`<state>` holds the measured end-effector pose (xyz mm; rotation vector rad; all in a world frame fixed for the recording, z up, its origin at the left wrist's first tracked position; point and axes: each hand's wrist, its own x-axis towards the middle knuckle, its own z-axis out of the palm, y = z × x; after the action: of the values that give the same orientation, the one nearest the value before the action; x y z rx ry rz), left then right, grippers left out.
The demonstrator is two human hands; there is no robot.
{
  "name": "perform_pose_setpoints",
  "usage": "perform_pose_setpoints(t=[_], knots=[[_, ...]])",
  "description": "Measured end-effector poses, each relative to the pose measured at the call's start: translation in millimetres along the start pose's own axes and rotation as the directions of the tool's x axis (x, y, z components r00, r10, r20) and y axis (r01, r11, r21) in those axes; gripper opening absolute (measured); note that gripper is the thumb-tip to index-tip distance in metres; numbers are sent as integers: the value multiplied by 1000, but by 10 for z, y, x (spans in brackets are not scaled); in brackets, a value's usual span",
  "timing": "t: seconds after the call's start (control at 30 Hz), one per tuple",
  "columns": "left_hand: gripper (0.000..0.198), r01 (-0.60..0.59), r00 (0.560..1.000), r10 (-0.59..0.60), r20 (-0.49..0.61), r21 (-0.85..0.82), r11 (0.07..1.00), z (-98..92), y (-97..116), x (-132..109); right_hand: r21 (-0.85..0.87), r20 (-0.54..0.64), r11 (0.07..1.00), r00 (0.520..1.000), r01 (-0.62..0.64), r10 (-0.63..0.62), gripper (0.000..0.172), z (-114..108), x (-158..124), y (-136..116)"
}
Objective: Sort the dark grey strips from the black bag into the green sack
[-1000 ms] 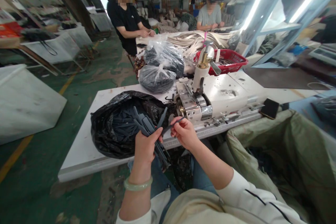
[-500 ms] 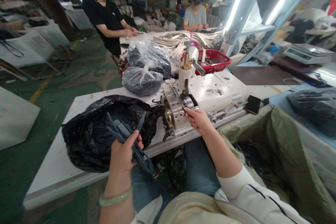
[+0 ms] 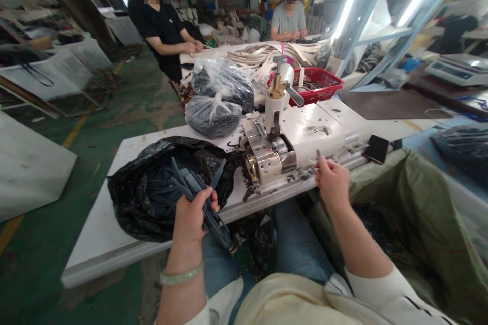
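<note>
Gripping a bundle of dark grey strips (image 3: pixel 215 228) in a closed left hand (image 3: pixel 192 221), the person is holding it over the near edge of the white worktable (image 3: pixel 95 249), strip ends lying across a black plastic bag (image 3: pixel 147 203). Right hand (image 3: pixel 332 180) is pinching one thin dark strip (image 3: pixel 317 156) in a narrow grip, raised just beside the front of a white bench-mounted machine (image 3: pixel 312 134). Two knotted clear plastic bags (image 3: pixel 221 84) of dark pieces are sitting behind the black bag, toward the table's far edge. Red plastic basket (image 3: pixel 316 86) is sitting past the machine. Black phone (image 3: pixel 376 148) is lying near the table's right edge. Green woven sack (image 3: pixel 415 213) is standing open at the person's right. Two co-workers (image 3: pixel 290 15) are working at the far table.
</note>
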<state>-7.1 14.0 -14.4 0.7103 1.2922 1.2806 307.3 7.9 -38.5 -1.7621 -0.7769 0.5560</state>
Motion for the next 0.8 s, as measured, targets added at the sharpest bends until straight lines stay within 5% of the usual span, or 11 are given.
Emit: perform_pose_setpoints(t=[0.03, 0.1, 0.17, 0.2, 0.3, 0.33, 0.37, 0.47, 0.53, 0.67, 0.8], knots=[[17, 1, 1000, -1, 15, -12, 1000, 0, -1, -1, -238, -96, 969, 991, 73, -98, 41, -255, 26, 126], [17, 10, 999, -9, 49, -31, 999, 5, -5, 0, -646, -181, 754, 937, 116, -299, 42, -740, 83, 352], [17, 38, 995, -34, 96, -41, 998, 32, -15, -1, -802, -185, 583, 876, 127, -445, 46, -1044, 101, 453], [17, 54, 991, -48, 122, -40, 998, 61, -22, -6, -797, -183, 584, 860, 154, -476, 47, -1084, 75, 436], [18, 82, 977, -73, 202, -34, 996, 203, -51, -47, -431, 3, 854, 947, 292, -322, 43, -705, -166, 159], [18, 88, 970, -81, 228, -22, 996, 259, -61, -71, -200, 182, 947, 959, 252, -217, 41, -449, -289, 28], [18, 94, 963, -91, 254, 1, 996, 312, -70, -98, 32, 403, 990, 904, 140, -141, 40, -164, -419, -101], [18, 93, 944, -120, 307, 104, 990, 392, -81, -183, 390, 720, 872, 689, -295, -89, 36, 626, -764, -405], [19, 78, 945, -119, 306, 144, 986, 346, -69, -223, 490, 747, 730, 661, -476, -70, 30, 942, -895, -513], [16, 81, 961, -100, 259, 82, 993, 93, -6, -256, 510, 808, 504, 589, -697, -3, 19, 1088, -899, -557], [14, 82, 970, -77, 229, -13, 997, -60, 29, -247, 478, 840, 443, 542, -758, 21, 15, 1046, -816, -516]])
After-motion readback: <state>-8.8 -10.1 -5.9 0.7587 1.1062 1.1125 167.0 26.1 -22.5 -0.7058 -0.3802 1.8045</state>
